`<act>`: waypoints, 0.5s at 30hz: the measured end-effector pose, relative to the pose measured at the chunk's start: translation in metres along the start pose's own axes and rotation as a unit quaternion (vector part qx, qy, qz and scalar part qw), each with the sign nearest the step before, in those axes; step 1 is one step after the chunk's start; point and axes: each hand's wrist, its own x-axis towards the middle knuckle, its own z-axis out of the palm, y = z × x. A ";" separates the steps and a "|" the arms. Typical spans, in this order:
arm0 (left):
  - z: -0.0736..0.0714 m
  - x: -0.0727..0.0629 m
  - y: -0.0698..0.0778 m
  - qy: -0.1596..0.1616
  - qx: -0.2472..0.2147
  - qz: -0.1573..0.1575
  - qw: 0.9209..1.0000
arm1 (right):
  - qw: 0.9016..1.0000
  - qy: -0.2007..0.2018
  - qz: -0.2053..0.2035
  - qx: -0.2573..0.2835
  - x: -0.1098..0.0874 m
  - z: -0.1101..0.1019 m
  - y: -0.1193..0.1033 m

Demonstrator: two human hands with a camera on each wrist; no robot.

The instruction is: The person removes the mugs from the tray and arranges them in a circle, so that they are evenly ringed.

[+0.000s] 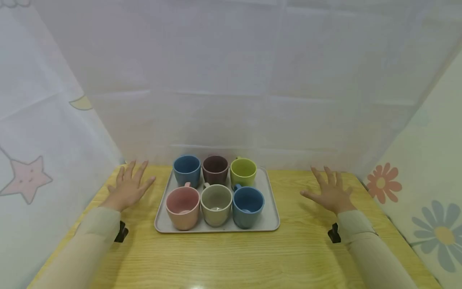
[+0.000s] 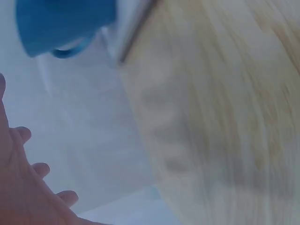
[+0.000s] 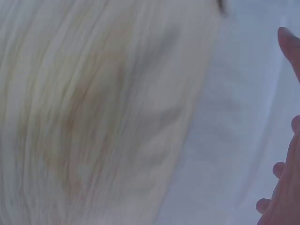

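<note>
Six mugs fill a pale tray (image 1: 272,214) in two rows. The back row has a blue mug (image 1: 187,172), a dark maroon mug (image 1: 215,170) and a yellow-green mug (image 1: 243,172). In front sit a pink mug (image 1: 183,210), a grey-white mug (image 1: 215,206) and another blue mug (image 1: 248,208). My left hand (image 1: 128,186), fingers spread, is held left of the tray and holds nothing. To the tray's right, my right hand (image 1: 330,192) is spread the same way, also holding nothing. The left wrist view catches a blue mug (image 2: 65,23) with its handle showing.
The wooden table (image 1: 216,261) reaches back to a white cloth (image 1: 223,100). Cloth walls flank it, the left one with a pink star (image 1: 27,178), the right one with printed flowers (image 1: 384,182). A black wrist device (image 1: 121,233) sits by the left sleeve, another (image 1: 334,233) by the right.
</note>
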 end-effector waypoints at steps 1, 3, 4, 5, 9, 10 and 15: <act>0.000 -0.001 0.003 0.014 -0.021 0.011 1.000 | 1.000 0.002 -0.010 0.021 -0.001 0.000 -0.005; -0.001 -0.003 0.008 0.047 -0.066 0.033 0.996 | 0.997 0.007 -0.033 0.072 -0.004 0.001 -0.017; -0.001 -0.005 0.011 0.063 -0.090 0.044 0.993 | 0.994 0.012 -0.046 0.099 -0.006 0.003 -0.023; 0.000 -0.006 0.013 0.078 -0.111 0.052 0.989 | 0.990 0.018 -0.060 0.127 -0.008 0.005 -0.030; 0.005 -0.017 0.019 0.101 -0.205 0.042 0.973 | 0.966 0.039 -0.111 0.232 -0.017 0.016 -0.059; 0.008 -0.021 0.019 0.101 -0.228 0.032 0.968 | 0.959 0.045 -0.121 0.254 -0.020 0.019 -0.066; 0.027 -0.037 0.022 0.091 -0.343 -0.027 0.935 | 0.917 0.051 -0.153 0.365 -0.029 0.038 -0.099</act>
